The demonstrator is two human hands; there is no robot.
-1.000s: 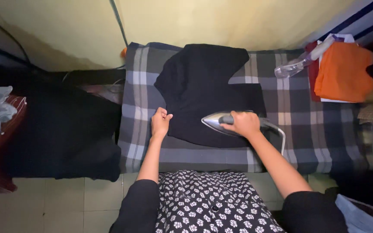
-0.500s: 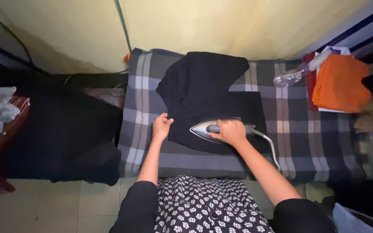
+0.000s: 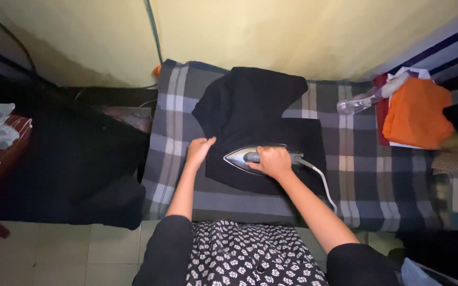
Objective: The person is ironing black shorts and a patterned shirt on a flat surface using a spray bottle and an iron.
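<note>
Black folded cloth (image 3: 250, 122) lies on the checked grey blanket (image 3: 367, 164). Right hand (image 3: 274, 161) grips the silver iron (image 3: 239, 157) tightly; left hand (image 3: 199, 148) pinches the cloth's edge, so the hot tip nearby might burn those fingers.

- A clear spray bottle (image 3: 366, 99) lies tilted near the wall.
- Just beside it sits a folded orange cloth (image 3: 417, 113) atop a red one (image 3: 381, 108).
- A dark heap (image 3: 75, 159), perhaps clothing, fills the left.
- Pale floor tiles (image 3: 64, 254) show below.
</note>
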